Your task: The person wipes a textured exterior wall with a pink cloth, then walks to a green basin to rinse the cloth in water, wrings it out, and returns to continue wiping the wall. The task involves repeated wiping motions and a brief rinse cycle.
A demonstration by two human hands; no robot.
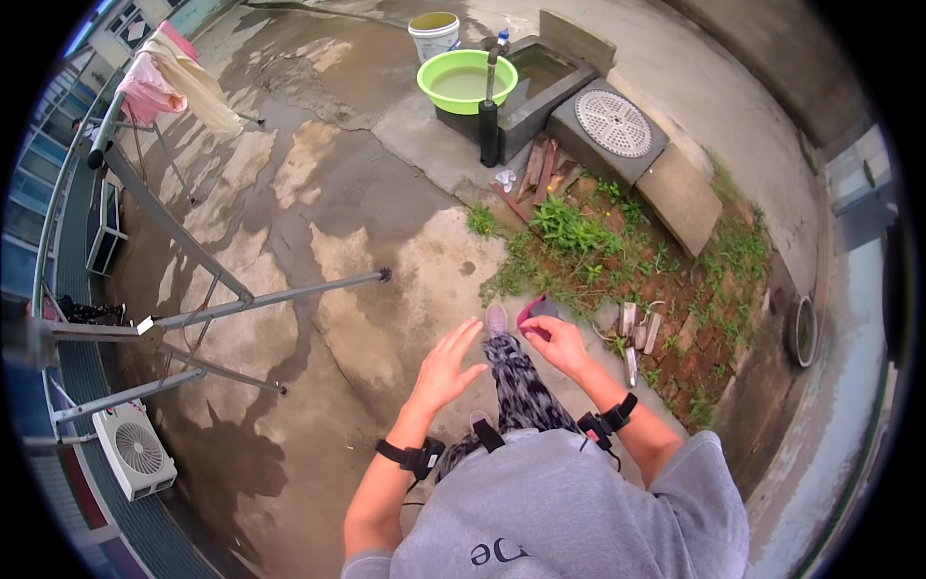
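My right hand (563,346) pinches a small dark pink and grey piece, apparently cloth (542,307), between thumb and fingers. Part of it is hidden behind the fingers. To its left, my left hand (443,365) is held out with nothing in it, the thumb apart from the extended fingers. Below and between the hands are my patterned trouser leg (522,383) and a pinkish shoe (496,318) on the concrete. Dark straps with small devices are around both forearms.
Ahead are a green basin (466,61) of water, a standpipe tap (489,123), a concrete trough (553,69) and a white bucket (434,36). Weeds (579,228), bricks and wood pieces lie to the right. A metal drying rack (275,297) with laundry stands left, near an air-conditioner unit (137,449).
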